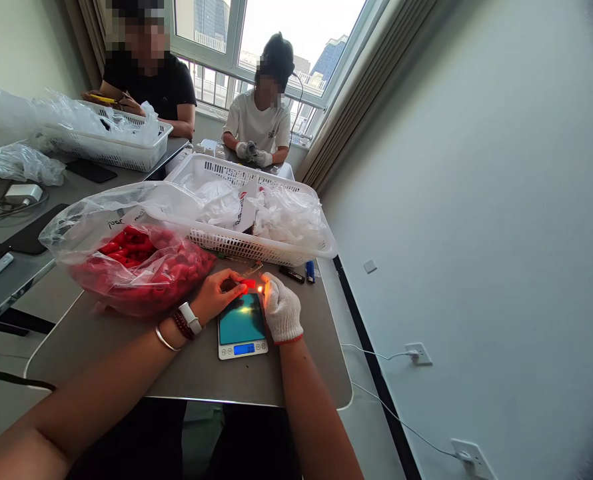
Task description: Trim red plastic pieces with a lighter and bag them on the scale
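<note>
My left hand point(220, 293) is bare and pinches a small red plastic-looking piece point(248, 285) between thumb and fingertips. My right hand point(282, 308), in a white knit glove, is closed round a lighter point(266, 293), mostly hidden by the fingers. A small bright flame point(260, 289) burns from it, right beside the red piece. Below both hands lies a digital scale point(243, 333) with a teal plate that reflects the flame. Left of my left hand, a clear plastic bag point(141, 267) stands open, full of similar red pieces.
A white plastic basket point(261, 250) with clear bags stands behind my hands. Near its front right corner lie a black object point(292, 275) and a small blue object point(310, 271). Two people sit beyond the tables. Another white basket point(141, 150) stands at the left, and a wall runs along the right.
</note>
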### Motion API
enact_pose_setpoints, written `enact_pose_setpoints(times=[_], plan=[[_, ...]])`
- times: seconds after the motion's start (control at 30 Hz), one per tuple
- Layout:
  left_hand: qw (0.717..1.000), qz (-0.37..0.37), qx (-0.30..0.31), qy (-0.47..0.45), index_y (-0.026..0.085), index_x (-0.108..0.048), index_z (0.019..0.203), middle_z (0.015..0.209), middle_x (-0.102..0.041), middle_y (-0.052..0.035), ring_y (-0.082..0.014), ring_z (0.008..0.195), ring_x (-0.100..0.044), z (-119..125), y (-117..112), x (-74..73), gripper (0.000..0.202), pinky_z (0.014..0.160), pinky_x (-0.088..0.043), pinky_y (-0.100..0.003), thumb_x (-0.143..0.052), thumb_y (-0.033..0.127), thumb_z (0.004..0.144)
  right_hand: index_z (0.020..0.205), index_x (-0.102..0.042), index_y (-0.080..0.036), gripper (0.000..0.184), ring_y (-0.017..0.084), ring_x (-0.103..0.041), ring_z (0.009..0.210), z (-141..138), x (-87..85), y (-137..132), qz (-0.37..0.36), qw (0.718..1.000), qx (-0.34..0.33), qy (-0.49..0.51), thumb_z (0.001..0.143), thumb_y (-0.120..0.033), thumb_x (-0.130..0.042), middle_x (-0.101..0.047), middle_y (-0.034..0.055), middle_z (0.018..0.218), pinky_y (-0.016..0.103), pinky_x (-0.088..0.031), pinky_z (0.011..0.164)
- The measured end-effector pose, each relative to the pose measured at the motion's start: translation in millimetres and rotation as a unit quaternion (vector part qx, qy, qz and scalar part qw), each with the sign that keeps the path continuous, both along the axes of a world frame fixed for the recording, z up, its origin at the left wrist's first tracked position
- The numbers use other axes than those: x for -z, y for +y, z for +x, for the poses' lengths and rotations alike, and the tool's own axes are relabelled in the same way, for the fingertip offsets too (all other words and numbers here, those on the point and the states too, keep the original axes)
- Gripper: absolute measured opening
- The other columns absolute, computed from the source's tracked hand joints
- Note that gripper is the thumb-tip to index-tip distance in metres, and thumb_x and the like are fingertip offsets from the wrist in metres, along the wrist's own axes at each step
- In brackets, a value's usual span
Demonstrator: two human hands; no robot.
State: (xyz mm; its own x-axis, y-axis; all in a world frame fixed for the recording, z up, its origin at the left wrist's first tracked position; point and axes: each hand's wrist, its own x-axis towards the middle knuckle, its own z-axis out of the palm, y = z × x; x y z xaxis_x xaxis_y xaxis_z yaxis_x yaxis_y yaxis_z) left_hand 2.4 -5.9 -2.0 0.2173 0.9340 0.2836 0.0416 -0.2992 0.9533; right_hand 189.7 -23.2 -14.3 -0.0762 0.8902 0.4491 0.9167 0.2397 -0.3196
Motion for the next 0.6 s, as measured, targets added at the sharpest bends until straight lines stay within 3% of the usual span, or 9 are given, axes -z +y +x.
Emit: enact_pose_setpoints(times=[0.23,0.43,0.6], plan=[[1.0,-0.004,0.02,0.001,0.016,-0.062,0.083,0.077,-0.067,-0.0028,-0.0158,0.064,-0.064,1.0,-0.3,-0.9,0.026,0.06,-0.053,-0.028,-0.069,0.041,0.078,0.12,-0.064,-0.014,0.042,0.018,-0.067,0.088,0.0,0.5,2.6,-0.011,0.997,0.078,0.02,0.096,-0.03,-0.034,-0.071,0.0103,0.109,0.023,-0.047,0.077],[0.999,-0.015,0.028,-0.009,0.016,-0.062,0.084,0.08,-0.068,-0.0038,-0.0174,0.067,-0.067,-0.9,-0.9,-0.4,0.023,0.063,-0.055,-0.03,-0.067,0.038,0.08,0.118,-0.065,-0.019,0.046,0.017,-0.068,0.084,-1.8,-2.3,-2.2,0.012,1.0,0.022,0.018,0.097,-0.033,-0.027,-0.071,0.0058,0.11,0.024,-0.047,0.078],[0.999,-0.028,0.031,-0.017,0.016,-0.063,0.087,0.077,-0.07,-0.0034,-0.0183,0.068,-0.068,0.1,0.1,1.5,0.025,0.063,-0.056,-0.03,-0.067,0.039,0.08,0.117,-0.065,-0.016,0.039,0.018,-0.067,0.084,-4.2,1.3,0.8,-0.01,0.998,0.048,-0.041,0.096,-0.028,-0.035,-0.069,0.0093,0.114,0.025,-0.048,0.072]])
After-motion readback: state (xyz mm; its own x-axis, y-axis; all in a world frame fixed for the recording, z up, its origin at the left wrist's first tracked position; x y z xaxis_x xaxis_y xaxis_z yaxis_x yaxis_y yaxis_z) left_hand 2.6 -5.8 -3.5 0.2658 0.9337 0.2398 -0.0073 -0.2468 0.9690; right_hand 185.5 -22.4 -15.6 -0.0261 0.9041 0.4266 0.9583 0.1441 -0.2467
